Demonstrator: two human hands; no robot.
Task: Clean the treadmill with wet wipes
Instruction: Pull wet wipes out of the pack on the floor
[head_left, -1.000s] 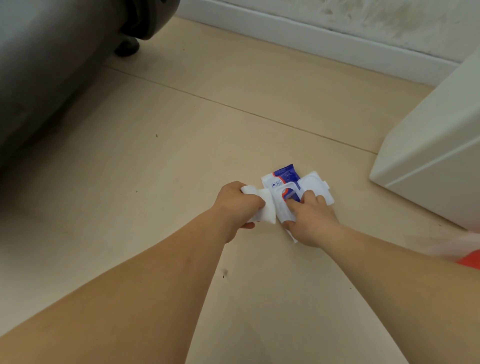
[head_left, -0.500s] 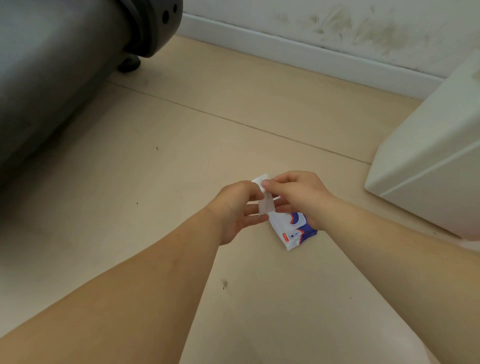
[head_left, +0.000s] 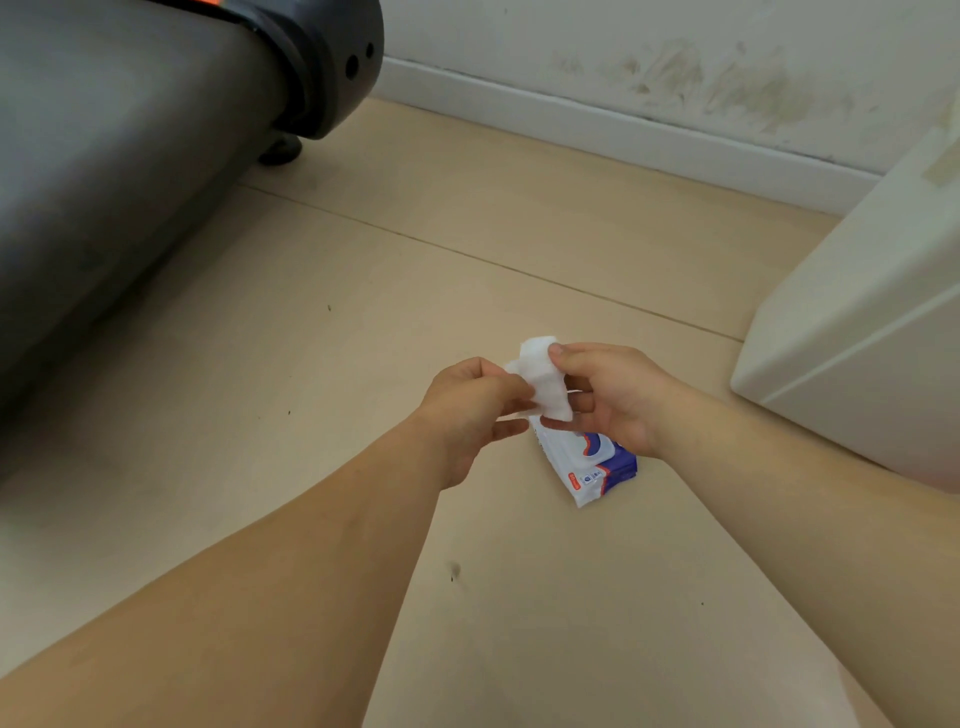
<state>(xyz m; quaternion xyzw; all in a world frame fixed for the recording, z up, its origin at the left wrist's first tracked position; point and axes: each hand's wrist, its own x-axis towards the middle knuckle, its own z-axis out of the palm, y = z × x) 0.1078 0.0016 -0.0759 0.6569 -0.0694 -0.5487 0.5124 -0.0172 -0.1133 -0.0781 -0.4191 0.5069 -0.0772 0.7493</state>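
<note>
Holding folded white wet wipe (head_left: 543, 382) (crumpled) between both hands.

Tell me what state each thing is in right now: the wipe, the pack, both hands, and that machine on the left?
wet wipe: out of the pack, folded, pinched between both hands above the floor.
wipes pack: lying flat on the floor under the hands; lid state unclear.
left hand: shut on the wipe.
right hand: thumb and fingers gripping the wipe.
treadmill: standing at left, untouched.
</note>
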